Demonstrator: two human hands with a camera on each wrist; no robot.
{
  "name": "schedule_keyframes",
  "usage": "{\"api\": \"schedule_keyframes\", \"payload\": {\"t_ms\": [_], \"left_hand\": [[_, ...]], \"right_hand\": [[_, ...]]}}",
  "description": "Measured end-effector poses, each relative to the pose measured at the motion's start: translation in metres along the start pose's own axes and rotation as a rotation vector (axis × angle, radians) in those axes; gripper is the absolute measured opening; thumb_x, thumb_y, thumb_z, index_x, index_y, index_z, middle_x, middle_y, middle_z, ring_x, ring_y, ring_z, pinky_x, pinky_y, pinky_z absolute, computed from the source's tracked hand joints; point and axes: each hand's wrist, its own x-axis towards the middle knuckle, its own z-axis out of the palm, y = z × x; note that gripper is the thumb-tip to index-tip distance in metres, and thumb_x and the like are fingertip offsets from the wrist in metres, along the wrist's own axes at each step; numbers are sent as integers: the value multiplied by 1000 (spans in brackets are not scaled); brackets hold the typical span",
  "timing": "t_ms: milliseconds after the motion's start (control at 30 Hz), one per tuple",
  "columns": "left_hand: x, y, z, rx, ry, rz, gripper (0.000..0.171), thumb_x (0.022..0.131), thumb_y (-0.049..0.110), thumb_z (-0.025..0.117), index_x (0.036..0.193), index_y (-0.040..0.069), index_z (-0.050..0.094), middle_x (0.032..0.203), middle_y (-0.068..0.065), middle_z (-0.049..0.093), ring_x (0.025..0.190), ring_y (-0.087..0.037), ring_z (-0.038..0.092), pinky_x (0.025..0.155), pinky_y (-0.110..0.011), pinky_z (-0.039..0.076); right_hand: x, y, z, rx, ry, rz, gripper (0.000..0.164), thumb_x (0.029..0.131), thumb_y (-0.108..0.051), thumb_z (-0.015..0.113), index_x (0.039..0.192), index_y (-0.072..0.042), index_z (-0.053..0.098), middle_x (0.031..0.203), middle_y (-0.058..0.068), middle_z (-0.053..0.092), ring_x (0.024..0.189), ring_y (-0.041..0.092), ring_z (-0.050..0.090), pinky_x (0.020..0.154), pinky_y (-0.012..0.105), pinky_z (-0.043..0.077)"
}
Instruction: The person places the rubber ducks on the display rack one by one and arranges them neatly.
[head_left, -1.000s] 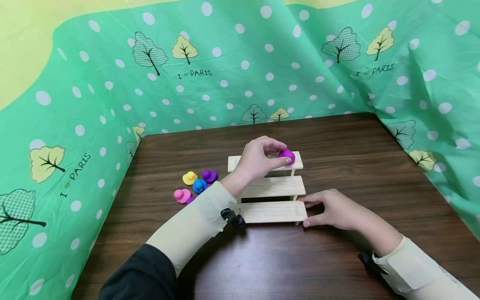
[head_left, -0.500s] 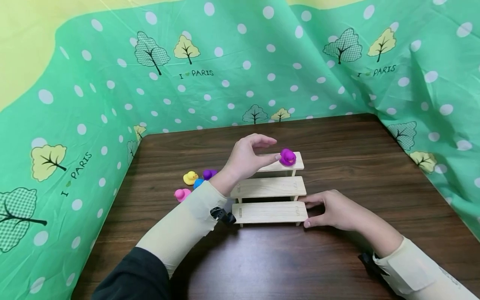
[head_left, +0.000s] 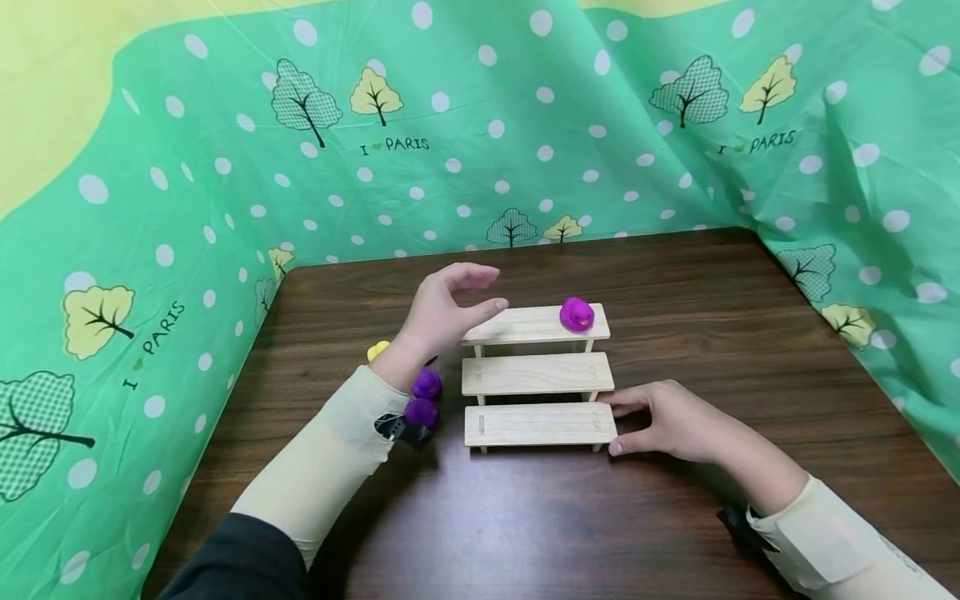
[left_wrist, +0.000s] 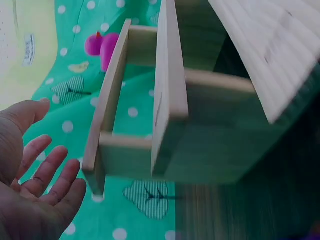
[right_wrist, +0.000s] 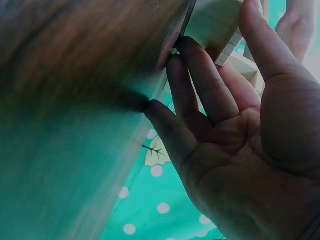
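A three-step wooden display stand [head_left: 538, 375] is on the dark table. A magenta rubber duck [head_left: 577, 314] sits at the right end of its top step, and also shows in the left wrist view as a pink duck shape [left_wrist: 103, 49]. My left hand [head_left: 442, 310], fingers apart and holding nothing, hovers by the top step's left end. My right hand [head_left: 672, 422] holds the right end of the lowest step, thumb at its front corner and index finger behind. In the right wrist view the other fingertips of that hand [right_wrist: 220, 125] rest on the table.
Left of the stand, two purple ducks [head_left: 424, 397] and part of a yellow duck [head_left: 377, 350] show around my left forearm, which hides others. A green dotted cloth [head_left: 450, 125] hangs behind and beside the wooden table [head_left: 675, 283].
My left hand has let go of the magenta duck on the top step and moved left, its forearm now covering the pink and blue ducks. The right hand has stayed in place.
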Motion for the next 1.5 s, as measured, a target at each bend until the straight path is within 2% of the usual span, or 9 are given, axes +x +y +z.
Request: {"api": "schedule_keyframes", "payload": {"t_ms": [233, 533, 867, 1100, 1300, 1500], "left_hand": [[-8, -13, -22, -34, 35, -20, 41, 90, 15, 86, 128, 9, 72, 128, -7, 72, 121, -26, 67, 109, -46, 50], [-20, -32, -52, -25, 82, -42, 37, 91, 19, 85, 126, 11, 73, 125, -7, 73, 119, -22, 69, 107, -41, 53], [-40, -61, -83, 17, 143, -110, 38, 91, 18, 85, 126, 8, 73, 126, -12, 72, 118, -25, 68, 108, -57, 49], [-54, -83, -96, 65, 161, -182, 39, 92, 23, 84, 127, 9, 73, 127, -10, 72, 120, -28, 66, 107, -49, 52], [-65, -100, -104, 104, 172, -244, 38, 92, 20, 84, 125, 5, 73, 129, -18, 71, 124, -38, 64, 107, -49, 52], [-77, -115, -112, 141, 145, -318, 44, 92, 23, 84, 127, 0, 71, 132, -21, 69, 125, -36, 64, 108, -50, 51]], "right_hand": [[-1, 0, 0, 23, -8, 0, 59, 80, -45, 91, 131, -22, 73, 110, -16, 76, 111, 9, 68, 96, 43, 57], [0, -1, 0, 22, -6, -6, 56, 81, -44, 91, 131, -25, 73, 113, -17, 76, 113, 9, 67, 97, 44, 57], [1, -3, -1, 26, -8, 2, 59, 81, -45, 91, 132, -23, 73, 110, -16, 77, 111, 9, 69, 95, 41, 57], [0, -4, -1, 10, -8, 15, 61, 80, -48, 90, 133, -23, 72, 112, -14, 76, 115, 13, 69, 98, 43, 56], [-1, -3, -2, 29, -11, 16, 59, 81, -48, 90, 132, -23, 73, 111, -14, 76, 110, 11, 70, 92, 36, 57], [0, -3, 0, 45, -12, 16, 60, 81, -48, 90, 133, -23, 73, 111, -14, 76, 110, 12, 70, 91, 33, 57]]}}
